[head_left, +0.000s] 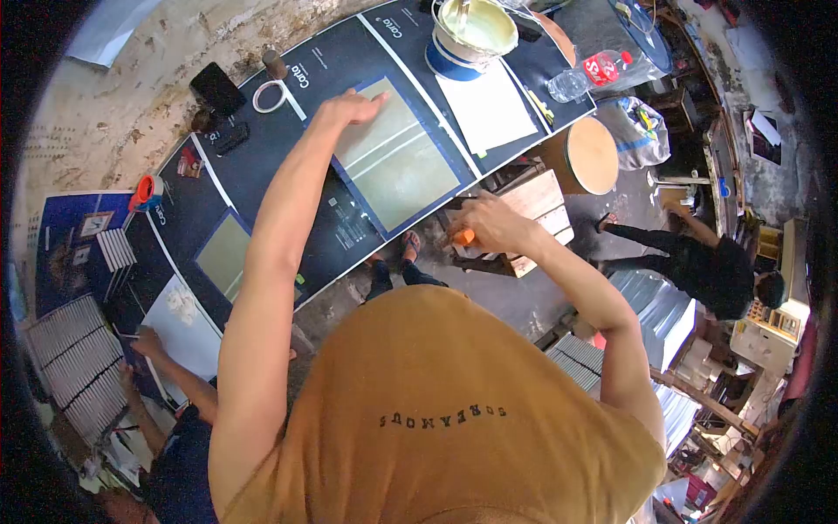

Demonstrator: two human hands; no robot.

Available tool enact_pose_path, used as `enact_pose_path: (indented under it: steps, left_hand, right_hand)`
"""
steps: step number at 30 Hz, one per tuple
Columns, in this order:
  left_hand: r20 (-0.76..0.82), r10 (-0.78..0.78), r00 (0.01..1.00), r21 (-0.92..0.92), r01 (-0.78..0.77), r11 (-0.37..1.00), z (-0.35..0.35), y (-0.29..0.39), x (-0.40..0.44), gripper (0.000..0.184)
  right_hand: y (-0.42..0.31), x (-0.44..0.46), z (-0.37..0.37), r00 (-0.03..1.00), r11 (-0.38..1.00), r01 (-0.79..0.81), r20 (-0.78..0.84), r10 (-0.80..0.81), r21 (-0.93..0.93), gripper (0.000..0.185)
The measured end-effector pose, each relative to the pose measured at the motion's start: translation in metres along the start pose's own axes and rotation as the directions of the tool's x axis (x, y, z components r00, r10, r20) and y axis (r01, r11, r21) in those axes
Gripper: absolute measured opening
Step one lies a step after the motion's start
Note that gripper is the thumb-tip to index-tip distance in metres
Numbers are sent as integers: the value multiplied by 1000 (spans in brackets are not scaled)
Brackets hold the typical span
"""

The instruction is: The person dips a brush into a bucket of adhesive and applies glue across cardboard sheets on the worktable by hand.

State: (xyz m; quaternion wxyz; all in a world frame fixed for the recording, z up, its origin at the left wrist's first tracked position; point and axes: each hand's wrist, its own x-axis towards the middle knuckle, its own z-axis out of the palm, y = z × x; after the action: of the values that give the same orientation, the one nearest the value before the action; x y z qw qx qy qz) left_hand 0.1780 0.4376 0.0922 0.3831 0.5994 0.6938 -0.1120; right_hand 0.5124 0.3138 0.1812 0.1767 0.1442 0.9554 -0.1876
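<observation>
A greenish, blue-edged panel [393, 188] with two pale stripes lies on the dark table. My left hand [351, 107] rests at the panel's far left corner, thumb extended over its surface and fingers partly hidden. Off the table's near edge, to the right of the panel, my right hand [496, 223] is closed around a tool with an orange handle [463, 237]. The tool's working end cannot be made out. A second, similar panel [223, 253] lies to the left, partly behind my left forearm.
A paint bucket [472, 39] and white sheet [484, 109] are at the table's right; a red-labelled bottle [587, 77] lies by the edge. Tape roll [269, 97] is at the back. A wooden crate [534, 214] stands below. Two other people [179, 454] are left and right.
</observation>
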Motion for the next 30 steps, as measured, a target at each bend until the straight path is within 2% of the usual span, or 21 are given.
enact_pose_path:
  steps: [3,5,6,9,13,16,19,20,22,23,24,25,29,30]
  left_hand:
    - [8,19,1000,-25,-19,999,-2,5,-2,101]
    - [27,6,1000,-3,-5,1000,-8,7,0,101]
    - [46,-9,999,19,8,1000,-7,8,3,101]
    - [18,-13,1000,29,13,1000,1,5,8,101]
    - [18,2,1000,1,-2,1000,12,-10,16,101]
    - [-97,51,994,-43,-55,998,19,-18,20,101]
    - [-102,5,995,-50,-11,999,8,-7,10,102]
    - [-55,-15,998,-39,13,999,0,-1,5,99]
    - [48,-60,997,2,60,998,-9,6,-1,93]
    - [-3,-52,999,-13,52,999,-8,7,-2,95]
    - [-55,-43,998,-31,41,999,-3,5,-1,98]
    - [-104,-35,994,-52,30,998,0,3,0,101]
    - [-111,29,993,-1,-29,1000,8,-9,4,98]
    - [-126,40,991,7,-39,999,9,-11,5,97]
  right_hand:
    - [11,14,-27,964,997,-65,-262,56,-29,34]
    - [24,41,-36,882,996,-87,-463,87,21,35]
    - [33,56,-32,859,996,-93,-507,78,-5,34]
    - [53,75,-7,927,1000,21,-375,-16,7,29]
    - [43,20,13,980,999,-34,-193,39,32,27]
    - [48,-6,4,998,996,-64,-33,62,-62,27]
    - [52,10,-31,942,999,-49,-331,51,14,26]
    - [53,20,-42,911,1000,-29,-412,25,-5,26]
    - [60,32,-39,924,999,-22,-382,9,-30,23]
    - [67,36,-32,930,999,-23,-369,6,-40,22]
    - [97,40,20,949,992,-118,-287,128,54,17]
    - [90,25,11,960,991,-124,-246,134,55,15]
    - [66,-50,0,981,982,-189,-30,189,4,14]
    - [61,-68,-4,971,972,-231,-56,234,53,16]
